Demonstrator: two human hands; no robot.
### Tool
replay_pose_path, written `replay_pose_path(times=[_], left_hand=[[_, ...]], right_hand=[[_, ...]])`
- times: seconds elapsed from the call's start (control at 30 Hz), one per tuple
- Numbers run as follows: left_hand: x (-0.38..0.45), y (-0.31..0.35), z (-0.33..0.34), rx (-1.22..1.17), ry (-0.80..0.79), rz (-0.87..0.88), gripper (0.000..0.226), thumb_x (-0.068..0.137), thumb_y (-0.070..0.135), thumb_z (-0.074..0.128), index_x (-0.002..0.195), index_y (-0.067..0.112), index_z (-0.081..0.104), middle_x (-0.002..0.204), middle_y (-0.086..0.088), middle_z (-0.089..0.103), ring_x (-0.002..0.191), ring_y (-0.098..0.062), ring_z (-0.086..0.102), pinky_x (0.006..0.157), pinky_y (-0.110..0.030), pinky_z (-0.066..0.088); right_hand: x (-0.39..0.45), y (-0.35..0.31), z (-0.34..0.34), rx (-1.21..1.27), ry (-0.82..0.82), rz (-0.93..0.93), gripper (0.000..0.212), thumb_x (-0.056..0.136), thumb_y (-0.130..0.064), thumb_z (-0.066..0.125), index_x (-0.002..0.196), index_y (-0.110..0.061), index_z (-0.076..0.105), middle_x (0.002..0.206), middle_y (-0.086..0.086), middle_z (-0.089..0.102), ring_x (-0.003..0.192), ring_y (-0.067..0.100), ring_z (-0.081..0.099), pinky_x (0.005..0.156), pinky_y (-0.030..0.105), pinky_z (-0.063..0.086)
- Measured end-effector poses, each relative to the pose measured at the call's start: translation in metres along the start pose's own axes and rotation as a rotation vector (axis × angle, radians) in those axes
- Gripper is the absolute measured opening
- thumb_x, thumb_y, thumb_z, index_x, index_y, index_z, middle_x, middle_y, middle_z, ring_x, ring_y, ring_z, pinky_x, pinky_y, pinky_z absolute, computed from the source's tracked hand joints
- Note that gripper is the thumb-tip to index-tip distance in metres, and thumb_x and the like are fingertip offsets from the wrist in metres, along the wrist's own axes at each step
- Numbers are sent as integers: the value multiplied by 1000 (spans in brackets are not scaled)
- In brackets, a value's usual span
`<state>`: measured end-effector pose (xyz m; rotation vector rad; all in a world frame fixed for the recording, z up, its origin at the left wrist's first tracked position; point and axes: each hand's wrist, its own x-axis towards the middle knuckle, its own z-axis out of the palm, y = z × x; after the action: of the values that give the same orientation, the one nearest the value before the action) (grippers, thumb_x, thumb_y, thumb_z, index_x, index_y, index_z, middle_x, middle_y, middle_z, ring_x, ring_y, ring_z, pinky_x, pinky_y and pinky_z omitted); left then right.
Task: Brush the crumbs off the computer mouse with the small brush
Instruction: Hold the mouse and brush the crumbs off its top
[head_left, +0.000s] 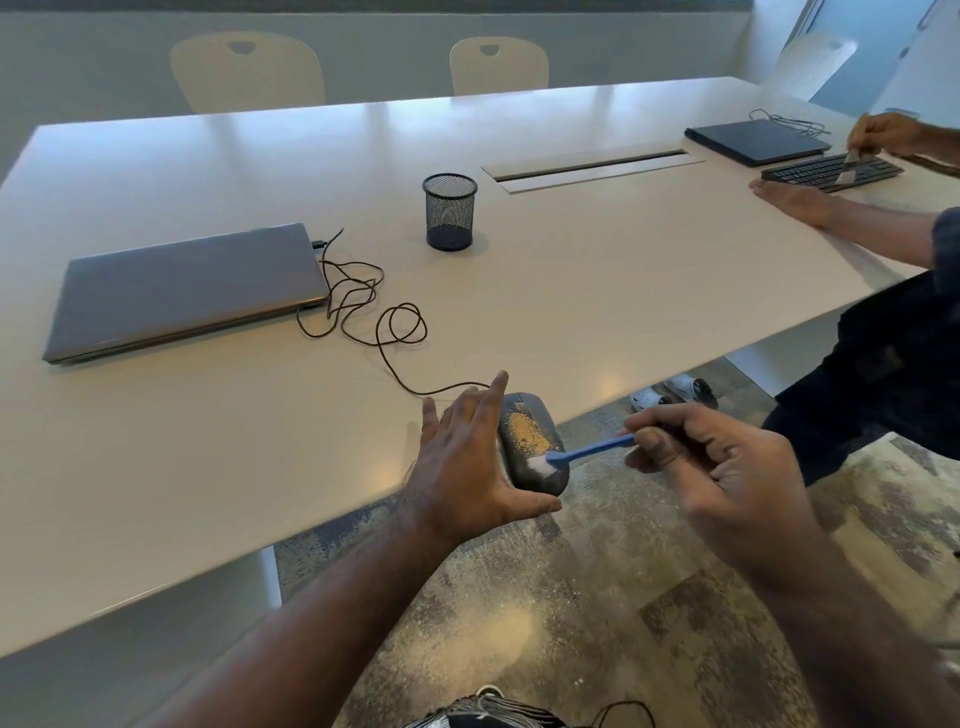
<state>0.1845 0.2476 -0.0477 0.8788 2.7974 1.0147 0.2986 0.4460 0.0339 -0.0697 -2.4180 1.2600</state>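
The right hand (722, 467) pinches the handle of a small blue brush (587, 453) between thumb and fingers. The brush sticks out from the hand toward 9 o'clock, and its white bristles rest on the near end of the dark computer mouse (535, 452). The left hand (467, 457) lies at the mouse's 9 o'clock side with straight fingers against it and the thumb curved round its near end. The mouse sits at the near edge of the white table (208, 467). Tan crumbs (527, 431) cover the middle of its top, at 12 o'clock from the bristles. A thin cable (374, 322) loops from the mouse toward 11 o'clock to a closed grey laptop (182, 291). Farther, at 12 o'clock, stands a black mesh cup (450, 213). Far off at 2 o'clock, another person's hand (883, 136) holds a brush over a black keyboard (810, 171).
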Motion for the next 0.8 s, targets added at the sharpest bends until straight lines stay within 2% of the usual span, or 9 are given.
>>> replay_pose_path(times=[0.1, 0.23, 0.5, 0.63, 0.8], left_hand=[[-1, 3, 1, 4, -3, 11, 137, 55, 78, 72, 155, 24, -2, 154, -1, 29, 145, -17, 20, 121, -52, -6], [-1, 4, -1, 0, 15, 16, 137, 54, 76, 74, 156, 24, -2, 154, 0, 29, 145, -15, 20, 121, -51, -6], [-3, -1, -2, -10, 12, 3, 137, 52, 79, 73, 156, 26, 0, 155, 0, 29, 146, -15, 19, 121, -51, -7], [-4, 0, -2, -14, 8, 8, 137, 53, 78, 74, 156, 26, 0, 154, 2, 29, 146, -14, 18, 121, -50, -8], [-3, 1, -3, -14, 11, 8, 138, 53, 77, 75, 156, 25, 1, 154, 1, 29, 146, -15, 19, 121, -49, -9]], right_hand=[[-4, -1, 11, 31, -40, 70, 18, 87, -10, 67, 98, -24, 72, 78, -7, 74, 72, 8, 72, 66, 21, 59], [-6, 6, 15, 16, 30, 173, 14, 89, -19, 66, 98, -29, 70, 76, -7, 73, 72, 5, 71, 66, 23, 59], [0, 23, -3, -72, 171, 246, 17, 91, -22, 63, 104, -16, 72, 72, -5, 72, 70, 4, 71, 65, 24, 60], [-2, 18, -3, -87, 163, 92, 18, 89, -14, 65, 105, -14, 72, 79, -8, 73, 76, 3, 71, 68, 19, 58], [-5, 16, 0, -246, 5, -204, 28, 81, 7, 70, 102, -11, 74, 93, -8, 72, 87, 1, 68, 80, 17, 55]])
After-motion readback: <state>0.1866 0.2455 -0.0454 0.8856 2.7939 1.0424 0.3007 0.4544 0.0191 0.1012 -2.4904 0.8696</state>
